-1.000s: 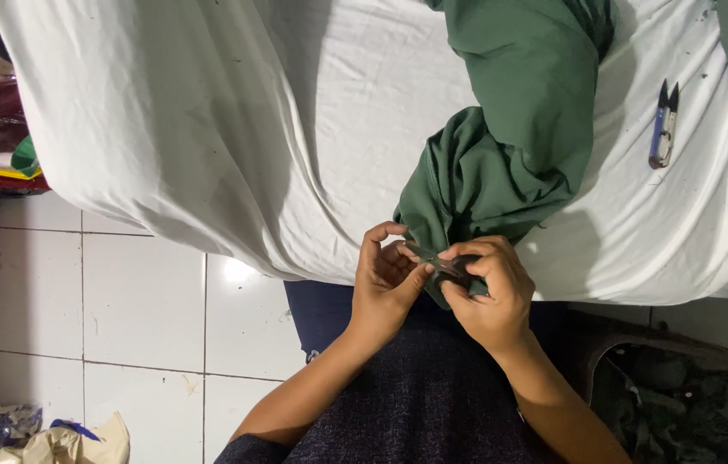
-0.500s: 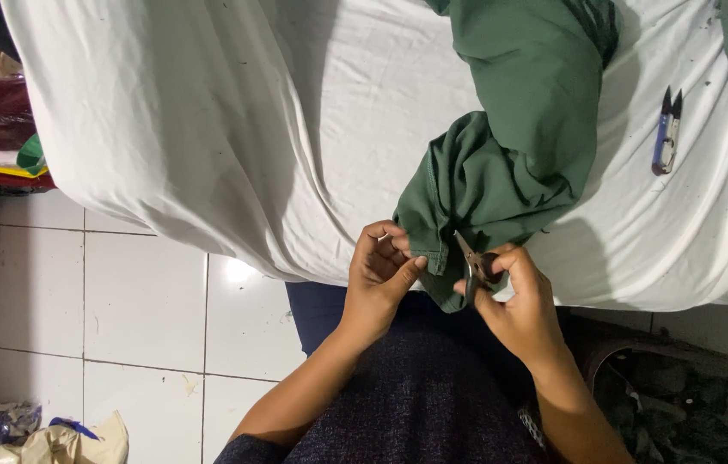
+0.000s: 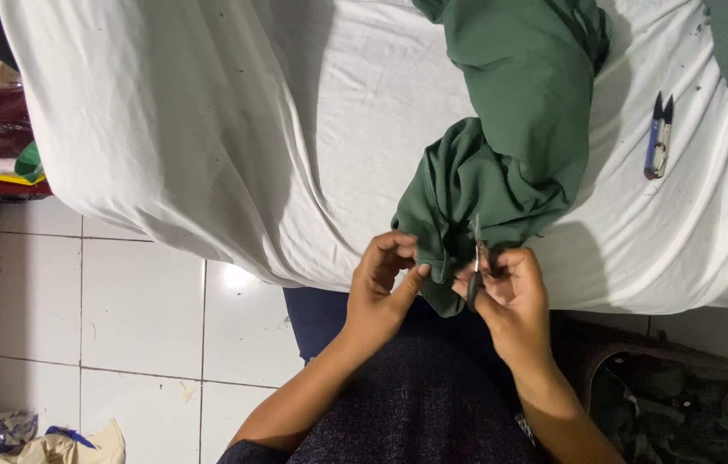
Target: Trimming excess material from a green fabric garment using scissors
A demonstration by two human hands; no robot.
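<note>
Left hand (image 3: 385, 279) is seen pinching a fold at the lower edge of the green cloth (image 3: 510, 146), thumb and fingers closed on the fabric. A small pair of snips (image 3: 476, 266) is gripped in the right hand (image 3: 510, 296), with the blades set upright against the same hanging corner, just beside the left thumb. The cloth is draped down from the top of the white sheet (image 3: 209, 129) that covers the surface, and its lowest bunch hangs over the near edge, where both hands meet it.

Progress is judged to be at the trimming stage: the tool is already in place on the hem, yet no cut threads or loose scraps can be made out, so how much of the edge is finished cannot be told. Most of the cloth lies untouched higher up.

A second pair of blue-handled snips (image 3: 658, 137) lies well apart to the right on the sheet. Open room is left on the sheet to the left of the cloth; the near edge drops to the tiled floor (image 3: 123, 309), and a dark bin (image 3: 682, 404) stands near the right forearm.
</note>
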